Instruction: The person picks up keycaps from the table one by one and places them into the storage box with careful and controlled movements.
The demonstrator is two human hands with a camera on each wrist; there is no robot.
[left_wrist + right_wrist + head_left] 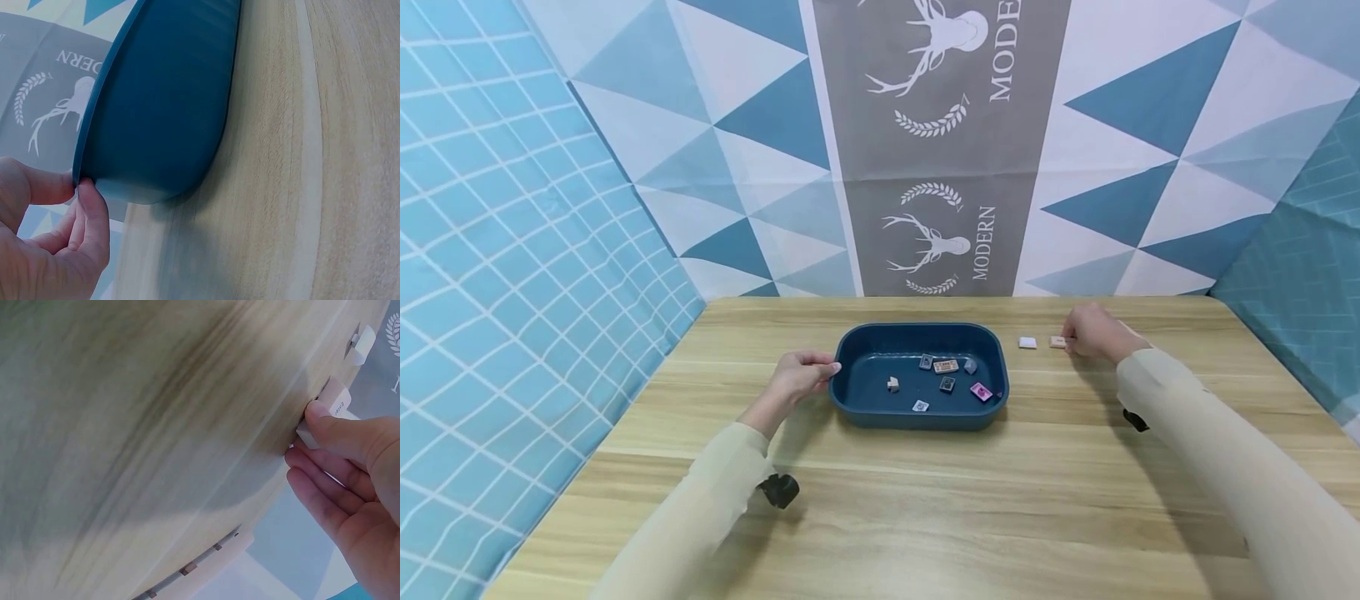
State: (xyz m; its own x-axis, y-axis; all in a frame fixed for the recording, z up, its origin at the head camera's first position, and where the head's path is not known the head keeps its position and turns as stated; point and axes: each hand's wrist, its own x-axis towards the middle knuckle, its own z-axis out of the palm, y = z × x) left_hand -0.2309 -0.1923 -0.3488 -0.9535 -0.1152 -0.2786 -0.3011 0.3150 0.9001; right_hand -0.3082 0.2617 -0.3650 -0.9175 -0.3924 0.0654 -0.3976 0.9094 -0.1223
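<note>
A dark blue tray (pixel 917 420) stands on the table. My left hand (pixel 801 375) pinches the rim at its left end between thumb and fingers, as the left wrist view also shows. Inside the tray lie several small keycaps, among them a pink keycap (pixel 981 391), a tan keycap (pixel 946 366) and a white keycap (pixel 920 406). To the tray's right, my right hand (pixel 1093 332) pinches a pale keycap marked "Enter" (pixel 339 398) at the tabletop, the thumb on its near end. A smaller white keycap (pixel 1027 342) lies between that one and the tray.
A long pale keycap (pixel 219 565) lies on the table past my right hand in the right wrist view. The wooden table (pixel 925 517) ends at a patterned cloth backdrop (pixel 925 167). Blue tiled cloth (pixel 512 250) hangs along the left side.
</note>
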